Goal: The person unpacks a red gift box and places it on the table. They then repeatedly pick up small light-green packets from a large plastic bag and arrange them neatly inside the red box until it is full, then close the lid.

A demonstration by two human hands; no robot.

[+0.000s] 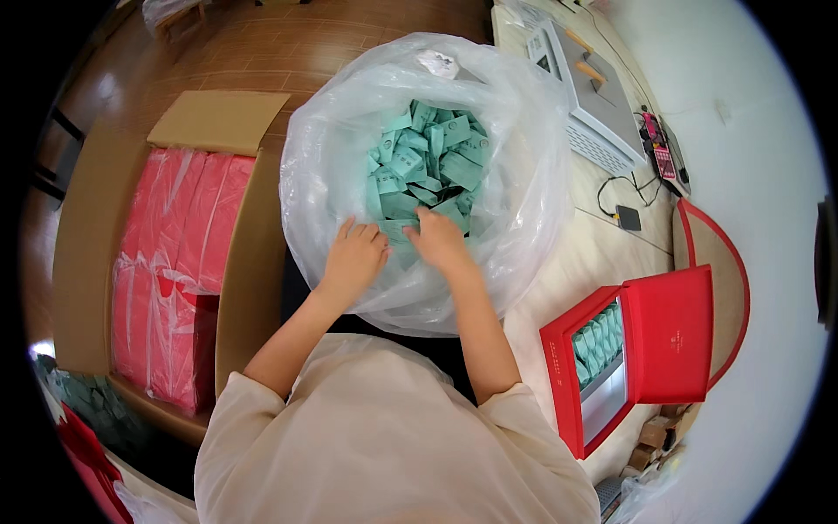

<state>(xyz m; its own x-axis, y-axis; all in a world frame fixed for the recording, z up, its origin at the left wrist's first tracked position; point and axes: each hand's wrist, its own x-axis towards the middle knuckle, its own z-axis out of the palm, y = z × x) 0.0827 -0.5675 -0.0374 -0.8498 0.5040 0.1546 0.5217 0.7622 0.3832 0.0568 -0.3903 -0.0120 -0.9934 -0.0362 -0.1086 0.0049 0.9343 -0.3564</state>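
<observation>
A large translucent plastic bag [524, 216] stands before me with its mouth spread wide. Inside lies a loose heap of pale green paper-like sachets [407, 160] bearing printed writing. My left hand [359, 259] is over the near left part of the opening, its fingers loosely bent and apart, with nothing visible in them. At the near side of the heap, my right hand [440, 239] reaches down with thumb and forefinger apart. Its fingertips are at the sachets, and I see none gripped. The palm side of both hands is hidden.
An open cardboard carton [252, 314] on the left holds red packs [177, 223] in clear film. On the cloth-covered table [543, 281] to the right, an open red gift box [668, 334] has sachets in one compartment. Behind it stand a grey-topped machine [599, 92] and cables.
</observation>
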